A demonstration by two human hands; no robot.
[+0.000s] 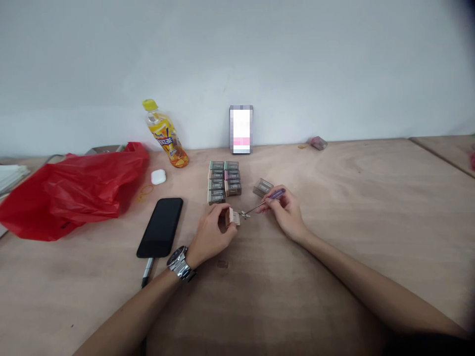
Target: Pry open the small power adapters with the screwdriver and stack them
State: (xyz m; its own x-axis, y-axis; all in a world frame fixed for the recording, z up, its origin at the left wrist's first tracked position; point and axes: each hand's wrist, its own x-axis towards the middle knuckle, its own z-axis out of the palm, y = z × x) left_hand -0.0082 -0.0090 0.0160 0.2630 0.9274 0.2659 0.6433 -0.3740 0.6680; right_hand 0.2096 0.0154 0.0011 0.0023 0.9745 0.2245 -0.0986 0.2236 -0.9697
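My left hand (215,230) pinches a small pale-pink plastic piece (232,217) that looks like the insert of a little sharpener box. In my right hand (287,210) is a thin screwdriver (276,194) with a purple handle, its shaft slanting down and left. The tip reaches some tiny light and dark bits (244,214) beside the pink piece; I cannot tell whether it touches them. A smoky clear plastic case (263,186) lies just behind my right fingers. Two columns of small clear boxes with pastel ends (224,180) stand beyond my left hand.
To the left are a black phone (160,227) with a cable, a white earbud case (158,177), a yellow rubber band (145,192) and a red plastic bag (81,188). A drink bottle (166,136) and a lit phone (241,129) lean against the wall. Another small box (318,143) lies at back right.
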